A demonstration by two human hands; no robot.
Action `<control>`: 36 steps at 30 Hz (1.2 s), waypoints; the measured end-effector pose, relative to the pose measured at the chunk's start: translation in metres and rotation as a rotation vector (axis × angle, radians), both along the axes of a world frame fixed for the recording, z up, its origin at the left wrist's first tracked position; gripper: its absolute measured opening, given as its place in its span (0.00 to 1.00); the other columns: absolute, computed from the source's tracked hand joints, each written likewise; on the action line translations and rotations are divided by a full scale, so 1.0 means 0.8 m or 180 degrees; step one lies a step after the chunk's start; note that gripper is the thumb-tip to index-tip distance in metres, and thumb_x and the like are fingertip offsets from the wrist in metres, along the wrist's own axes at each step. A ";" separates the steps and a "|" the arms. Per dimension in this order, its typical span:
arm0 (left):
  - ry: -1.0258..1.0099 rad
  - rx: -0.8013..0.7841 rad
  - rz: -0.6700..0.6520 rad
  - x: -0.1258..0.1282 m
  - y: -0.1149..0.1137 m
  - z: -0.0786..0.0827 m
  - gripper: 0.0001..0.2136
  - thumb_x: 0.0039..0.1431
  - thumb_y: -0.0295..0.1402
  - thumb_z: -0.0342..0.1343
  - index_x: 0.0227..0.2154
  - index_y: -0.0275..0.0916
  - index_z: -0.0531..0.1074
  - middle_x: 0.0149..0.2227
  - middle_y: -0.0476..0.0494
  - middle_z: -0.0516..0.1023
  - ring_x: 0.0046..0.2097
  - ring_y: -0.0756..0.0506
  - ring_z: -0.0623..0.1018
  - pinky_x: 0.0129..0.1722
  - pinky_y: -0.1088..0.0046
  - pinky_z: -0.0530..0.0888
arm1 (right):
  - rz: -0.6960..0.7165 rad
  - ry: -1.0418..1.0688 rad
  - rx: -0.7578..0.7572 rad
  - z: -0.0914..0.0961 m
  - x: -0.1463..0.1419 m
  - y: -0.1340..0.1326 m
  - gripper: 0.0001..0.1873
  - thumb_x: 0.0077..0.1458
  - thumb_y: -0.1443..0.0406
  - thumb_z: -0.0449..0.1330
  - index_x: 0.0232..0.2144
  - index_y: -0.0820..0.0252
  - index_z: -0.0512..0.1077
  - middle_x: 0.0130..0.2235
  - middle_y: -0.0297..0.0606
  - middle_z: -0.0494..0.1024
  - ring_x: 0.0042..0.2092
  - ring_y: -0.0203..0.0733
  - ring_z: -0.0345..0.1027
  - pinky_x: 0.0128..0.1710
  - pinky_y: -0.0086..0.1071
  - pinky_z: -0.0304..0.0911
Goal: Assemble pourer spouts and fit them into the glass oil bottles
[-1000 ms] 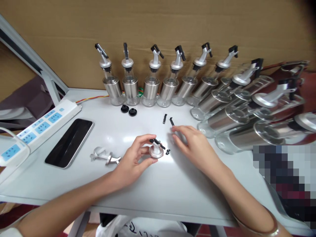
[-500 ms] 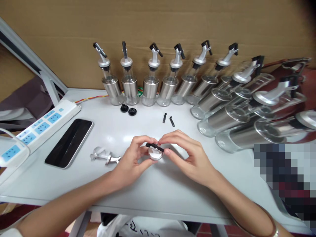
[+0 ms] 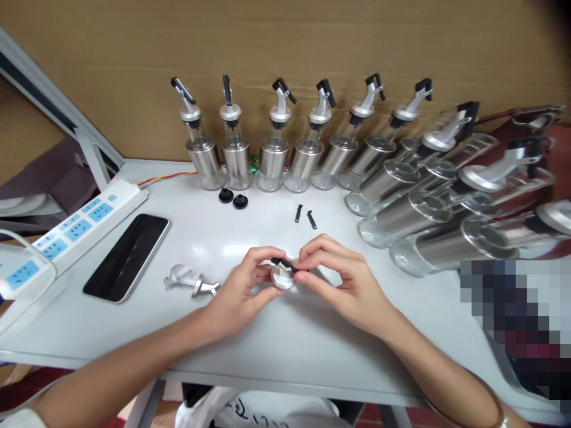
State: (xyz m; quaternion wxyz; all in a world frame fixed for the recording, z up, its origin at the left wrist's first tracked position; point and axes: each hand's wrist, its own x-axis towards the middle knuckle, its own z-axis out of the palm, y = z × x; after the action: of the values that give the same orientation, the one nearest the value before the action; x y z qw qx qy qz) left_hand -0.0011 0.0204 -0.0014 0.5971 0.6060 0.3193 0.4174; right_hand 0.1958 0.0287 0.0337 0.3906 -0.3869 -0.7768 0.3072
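Between thumb and fingers, my left hand [image 3: 245,285] grips a silver pourer spout [image 3: 282,279] over the table. A black lever [image 3: 284,263] lies across the top of the spout. My right hand [image 3: 341,279] pinches the lever's right end with thumb and fingertips. Left of my left hand are silver spout pieces [image 3: 200,286] lying on the table. Beyond my hands are two small black levers [image 3: 311,220] and two round black stoppers [image 3: 240,202]. The join between lever and spout is partly covered by my fingers.
Several glass bottles with steel sleeves and pourer tops [image 3: 273,160] stand along the back and right. A black phone [image 3: 127,258] and a white power strip [image 3: 74,235] lie at the left. A cardboard panel [image 3: 134,71] rises behind the table.
My right fingers have shifted slightly and now close on the lever's right end. The spout with its lever has moved a little to the right in the picture.
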 end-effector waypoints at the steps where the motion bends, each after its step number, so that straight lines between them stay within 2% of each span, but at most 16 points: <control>1: 0.0037 -0.0087 -0.0010 -0.001 0.000 0.000 0.19 0.57 0.24 0.59 0.49 0.46 0.64 0.47 0.46 0.72 0.44 0.48 0.77 0.46 0.69 0.76 | -0.0016 0.0027 -0.0040 0.000 0.000 0.000 0.04 0.57 0.70 0.60 0.30 0.58 0.74 0.32 0.37 0.74 0.36 0.40 0.68 0.37 0.34 0.64; 4: 0.0093 -0.0307 -0.0078 -0.002 -0.002 0.001 0.22 0.57 0.25 0.61 0.51 0.47 0.63 0.43 0.47 0.74 0.43 0.47 0.78 0.45 0.68 0.76 | -0.0010 0.0169 -0.0268 -0.002 0.000 0.000 0.04 0.57 0.70 0.60 0.29 0.59 0.73 0.32 0.36 0.73 0.36 0.39 0.68 0.38 0.33 0.63; 7: 0.0015 -0.0325 -0.0120 -0.002 -0.003 0.002 0.22 0.57 0.26 0.62 0.52 0.47 0.62 0.40 0.48 0.75 0.43 0.47 0.79 0.46 0.68 0.76 | 0.0077 0.0393 -0.0777 -0.002 0.002 0.001 0.05 0.58 0.68 0.60 0.29 0.59 0.72 0.33 0.35 0.72 0.37 0.38 0.67 0.39 0.32 0.61; 10: -0.0045 -0.0253 -0.0201 -0.003 -0.002 0.001 0.23 0.56 0.25 0.62 0.52 0.47 0.64 0.41 0.49 0.75 0.42 0.48 0.79 0.47 0.68 0.76 | 0.0424 0.0419 -0.1498 0.002 0.006 0.003 0.09 0.61 0.62 0.57 0.29 0.59 0.68 0.33 0.35 0.71 0.37 0.38 0.66 0.39 0.32 0.60; 12: -0.0003 -0.0255 -0.0326 -0.004 -0.001 0.001 0.23 0.55 0.24 0.62 0.52 0.47 0.65 0.42 0.48 0.75 0.42 0.48 0.79 0.47 0.67 0.76 | 0.0720 0.0244 -0.1774 0.006 0.009 0.005 0.14 0.63 0.56 0.54 0.29 0.58 0.65 0.33 0.34 0.68 0.36 0.38 0.63 0.37 0.32 0.60; 16: 0.0025 -0.0220 -0.0512 -0.006 0.000 0.001 0.24 0.56 0.24 0.62 0.53 0.47 0.66 0.45 0.46 0.74 0.42 0.48 0.79 0.46 0.66 0.77 | 0.1000 0.0008 -0.1733 0.010 0.014 0.007 0.22 0.63 0.48 0.49 0.27 0.57 0.60 0.30 0.31 0.62 0.32 0.36 0.56 0.32 0.30 0.55; 20: -0.0116 -0.0105 -0.0506 -0.006 0.000 0.002 0.25 0.55 0.23 0.62 0.53 0.51 0.68 0.46 0.48 0.72 0.42 0.49 0.78 0.47 0.68 0.77 | 0.0947 0.0133 -0.1658 0.011 0.013 0.007 0.23 0.63 0.47 0.50 0.26 0.58 0.62 0.29 0.31 0.63 0.31 0.36 0.57 0.32 0.30 0.55; 24: -0.0076 -0.0092 -0.0436 -0.005 -0.001 0.002 0.25 0.56 0.24 0.62 0.54 0.49 0.67 0.45 0.47 0.73 0.42 0.48 0.79 0.47 0.66 0.78 | 0.0780 -0.0040 -0.1390 0.012 0.011 0.005 0.20 0.65 0.51 0.49 0.26 0.58 0.62 0.29 0.32 0.66 0.31 0.37 0.59 0.32 0.30 0.58; 27: 0.0005 0.0140 -0.0381 -0.006 0.001 0.000 0.25 0.57 0.24 0.61 0.56 0.50 0.66 0.44 0.47 0.73 0.42 0.47 0.79 0.47 0.66 0.78 | 0.0642 -0.0443 -0.0843 0.011 0.008 0.002 0.17 0.67 0.58 0.47 0.27 0.58 0.62 0.28 0.34 0.68 0.31 0.37 0.61 0.32 0.31 0.58; 29: 0.0161 0.0654 -0.0331 -0.007 0.004 -0.002 0.26 0.58 0.24 0.61 0.57 0.52 0.64 0.43 0.46 0.73 0.43 0.47 0.78 0.46 0.67 0.78 | 0.0570 -0.0755 -0.0283 0.009 0.006 0.000 0.17 0.67 0.60 0.45 0.27 0.58 0.63 0.27 0.34 0.68 0.30 0.38 0.60 0.33 0.32 0.57; 31: 0.0370 0.1376 -0.0322 -0.008 0.007 -0.003 0.28 0.59 0.23 0.58 0.59 0.53 0.61 0.43 0.45 0.74 0.44 0.47 0.77 0.45 0.69 0.77 | 0.0512 -0.1004 0.0260 0.005 0.003 -0.001 0.18 0.68 0.60 0.45 0.26 0.59 0.63 0.25 0.34 0.67 0.27 0.37 0.58 0.32 0.33 0.55; 33: 0.0562 0.1987 -0.0341 -0.009 0.007 -0.004 0.32 0.60 0.21 0.56 0.62 0.54 0.56 0.45 0.43 0.74 0.46 0.47 0.77 0.44 0.70 0.77 | 0.0480 -0.1143 0.0663 0.002 0.001 -0.002 0.20 0.68 0.60 0.44 0.25 0.59 0.63 0.23 0.33 0.66 0.25 0.37 0.56 0.30 0.32 0.53; 36: 0.0766 0.2402 -0.0276 -0.010 0.005 -0.003 0.35 0.61 0.19 0.53 0.65 0.55 0.48 0.47 0.41 0.75 0.46 0.47 0.78 0.41 0.73 0.78 | 0.0449 -0.1151 0.1030 -0.001 -0.002 -0.002 0.21 0.69 0.60 0.44 0.24 0.59 0.63 0.22 0.32 0.66 0.24 0.36 0.56 0.29 0.32 0.52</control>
State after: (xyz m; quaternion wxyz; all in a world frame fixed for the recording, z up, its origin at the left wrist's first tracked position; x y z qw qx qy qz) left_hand -0.0088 0.0246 -0.0039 0.3079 0.8403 0.1853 0.4059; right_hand 0.1945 0.0275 0.0330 0.2797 -0.3129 -0.8981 0.1312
